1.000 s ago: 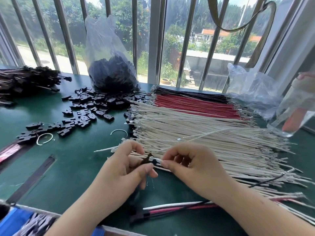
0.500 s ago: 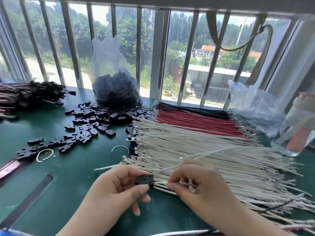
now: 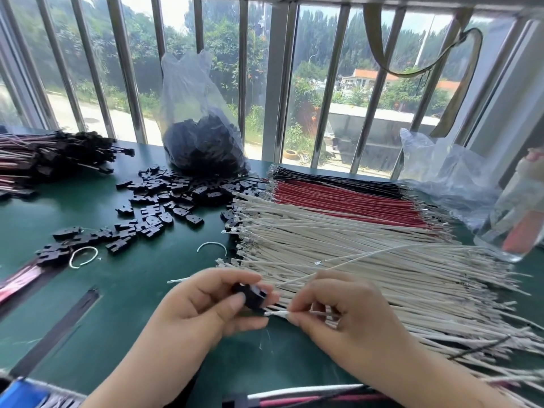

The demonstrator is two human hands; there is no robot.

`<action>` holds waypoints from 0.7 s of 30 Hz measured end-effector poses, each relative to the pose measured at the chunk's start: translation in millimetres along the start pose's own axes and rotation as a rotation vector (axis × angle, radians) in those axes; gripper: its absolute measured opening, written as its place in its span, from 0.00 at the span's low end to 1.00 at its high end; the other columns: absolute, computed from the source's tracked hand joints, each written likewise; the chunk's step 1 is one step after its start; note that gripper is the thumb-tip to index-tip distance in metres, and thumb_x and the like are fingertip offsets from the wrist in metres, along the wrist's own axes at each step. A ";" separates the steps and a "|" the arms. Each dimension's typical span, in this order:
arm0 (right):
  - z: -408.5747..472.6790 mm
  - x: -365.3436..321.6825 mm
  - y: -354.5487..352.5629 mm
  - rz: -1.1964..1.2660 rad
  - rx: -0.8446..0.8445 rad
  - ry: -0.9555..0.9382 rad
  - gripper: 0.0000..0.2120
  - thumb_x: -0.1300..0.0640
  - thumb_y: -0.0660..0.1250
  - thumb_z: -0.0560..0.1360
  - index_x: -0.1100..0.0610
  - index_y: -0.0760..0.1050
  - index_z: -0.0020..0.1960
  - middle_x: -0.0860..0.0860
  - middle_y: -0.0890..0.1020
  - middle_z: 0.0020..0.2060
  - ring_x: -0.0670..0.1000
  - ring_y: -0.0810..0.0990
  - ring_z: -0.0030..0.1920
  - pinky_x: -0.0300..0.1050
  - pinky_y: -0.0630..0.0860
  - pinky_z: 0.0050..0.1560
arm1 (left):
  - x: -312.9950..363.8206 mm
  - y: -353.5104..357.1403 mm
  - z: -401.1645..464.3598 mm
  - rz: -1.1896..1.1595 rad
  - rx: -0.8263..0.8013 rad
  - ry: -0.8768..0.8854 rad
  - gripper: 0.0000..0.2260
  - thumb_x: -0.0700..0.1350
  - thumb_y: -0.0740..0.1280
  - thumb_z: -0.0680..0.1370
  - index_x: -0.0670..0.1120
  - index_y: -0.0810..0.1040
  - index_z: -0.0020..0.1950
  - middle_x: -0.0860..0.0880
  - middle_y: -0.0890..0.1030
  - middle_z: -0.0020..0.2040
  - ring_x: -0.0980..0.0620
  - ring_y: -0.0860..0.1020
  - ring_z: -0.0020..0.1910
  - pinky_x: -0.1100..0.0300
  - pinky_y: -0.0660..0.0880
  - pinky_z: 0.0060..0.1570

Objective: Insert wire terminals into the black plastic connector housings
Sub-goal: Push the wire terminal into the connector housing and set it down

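At my green worktable (image 3: 123, 290), I hold one black connector housing (image 3: 250, 294) in my left hand (image 3: 206, 307), thumb and fingers curled round it, its open end turned toward the right; my right hand (image 3: 332, 307) pinches a white wire (image 3: 278, 313) just behind its metal terminal, the tip nearly touching the housing's lower edge — not yet seated, as far as I can judge. The step in hand looks to be the lining-up before insertion; the next move calls for the terminal to meet a cavity squarely and be pushed straight in, the housing held steady; a tilt could bend the tip. Behind my right hand lies the stack of white wires (image 3: 368, 248), with red wires (image 3: 338, 198) and black wires (image 3: 338, 181) beyond it; loose housings (image 3: 164, 201) are scattered on the far left, before a clear bag of more housings (image 3: 203, 148) — and a heap of what seem finished assemblies (image 3: 50, 154) sits at the far left edge.
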State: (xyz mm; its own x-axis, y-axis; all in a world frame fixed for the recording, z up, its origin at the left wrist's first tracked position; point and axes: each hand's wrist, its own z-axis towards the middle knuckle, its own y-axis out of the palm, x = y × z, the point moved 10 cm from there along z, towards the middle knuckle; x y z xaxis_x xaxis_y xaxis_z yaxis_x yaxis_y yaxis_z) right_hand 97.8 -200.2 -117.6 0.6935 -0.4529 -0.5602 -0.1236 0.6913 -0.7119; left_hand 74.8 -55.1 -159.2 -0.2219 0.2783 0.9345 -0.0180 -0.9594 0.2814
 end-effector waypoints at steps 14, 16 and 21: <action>1.5 3.3 -11.2 -0.057 0.041 0.019 0.13 0.60 0.76 0.66 0.45 0.77 0.41 0.40 0.79 0.35 0.42 0.76 0.39 0.31 0.71 0.39 | -21.5 2.0 2.0 0.209 -0.026 -0.121 0.14 0.34 0.61 0.78 0.49 0.82 0.45 0.48 0.78 0.31 0.56 0.65 0.25 0.67 0.63 0.23; 1.6 4.7 -7.5 -0.046 0.012 0.027 0.12 0.60 0.76 0.66 0.45 0.78 0.40 0.38 0.78 0.34 0.42 0.76 0.39 0.29 0.70 0.38 | -21.0 5.2 1.4 0.181 -0.048 -0.138 0.11 0.38 0.63 0.76 0.49 0.83 0.46 0.48 0.78 0.31 0.55 0.65 0.26 0.67 0.63 0.23; 1.5 8.0 -1.0 -0.056 -0.045 0.044 0.10 0.58 0.76 0.66 0.45 0.79 0.39 0.39 0.79 0.36 0.43 0.76 0.40 0.30 0.70 0.39 | -26.8 11.2 -3.4 0.238 -0.177 -0.197 0.14 0.40 0.69 0.68 0.53 0.83 0.51 0.52 0.82 0.40 0.53 0.66 0.24 0.66 0.67 0.25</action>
State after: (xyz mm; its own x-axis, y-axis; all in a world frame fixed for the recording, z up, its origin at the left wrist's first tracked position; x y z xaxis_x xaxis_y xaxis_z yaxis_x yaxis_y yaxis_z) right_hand 104.6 -203.6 -120.7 0.6684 -0.5152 -0.5364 -0.1179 0.6387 -0.7603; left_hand 77.2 -73.4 -181.9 -0.0485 0.0327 0.9983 -0.1613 -0.9866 0.0244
